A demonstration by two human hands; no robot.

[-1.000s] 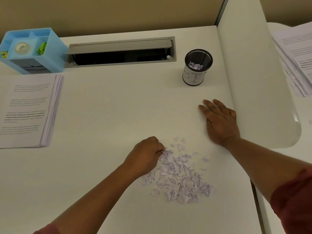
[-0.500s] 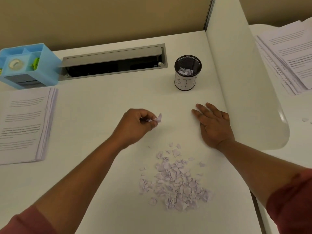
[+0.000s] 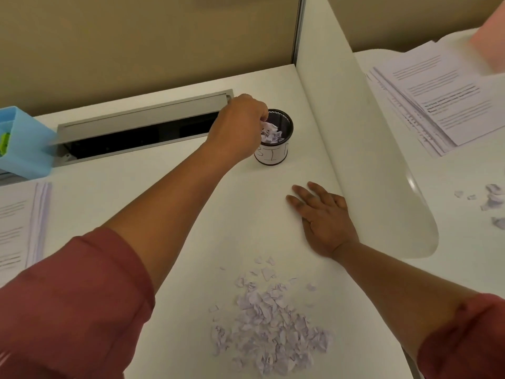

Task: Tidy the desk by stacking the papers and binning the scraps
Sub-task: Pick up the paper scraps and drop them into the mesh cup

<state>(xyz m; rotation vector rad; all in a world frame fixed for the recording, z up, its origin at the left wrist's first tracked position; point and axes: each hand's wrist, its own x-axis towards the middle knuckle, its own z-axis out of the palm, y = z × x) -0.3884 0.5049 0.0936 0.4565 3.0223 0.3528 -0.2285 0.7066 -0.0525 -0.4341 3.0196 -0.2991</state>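
Left hand [image 3: 240, 124] over mesh bin [image 3: 276, 138] near worktop back edge, grip curled on paper scrap [image 3: 266, 126]. Right hand [image 3: 323, 217] flat, nothing held. Risk: light bin tipped by knuckles; scraps spilled over already full rim.

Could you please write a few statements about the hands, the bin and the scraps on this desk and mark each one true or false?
1. The left hand is at the bin. True.
2. The right hand grips a sheet. False: it lies flat on the desk.
3. The bin is empty. False: scraps lie inside.
4. A scrap pile remains on the desk. True.
5. The paper stack lies right of the bin. False: it lies left.
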